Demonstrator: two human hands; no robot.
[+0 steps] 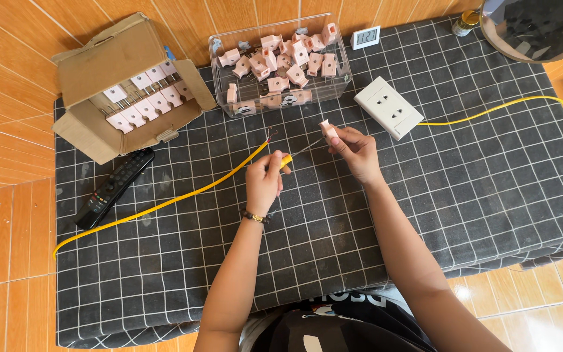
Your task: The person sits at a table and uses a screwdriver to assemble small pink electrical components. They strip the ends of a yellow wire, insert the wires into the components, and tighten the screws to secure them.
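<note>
Pink plug pinched; screwdriver touching.

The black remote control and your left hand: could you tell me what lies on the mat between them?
In the head view, a yellow cable crosses the grid-pattern mat between the remote control and the left hand.

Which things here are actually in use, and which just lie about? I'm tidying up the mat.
In use: screwdriver in left hand; pink plug in right hand; yellow cable; clear tub of plugs; cardboard box of plugs.
Lying about: remote control; white wall socket; small digital clock; small bottle.
</note>
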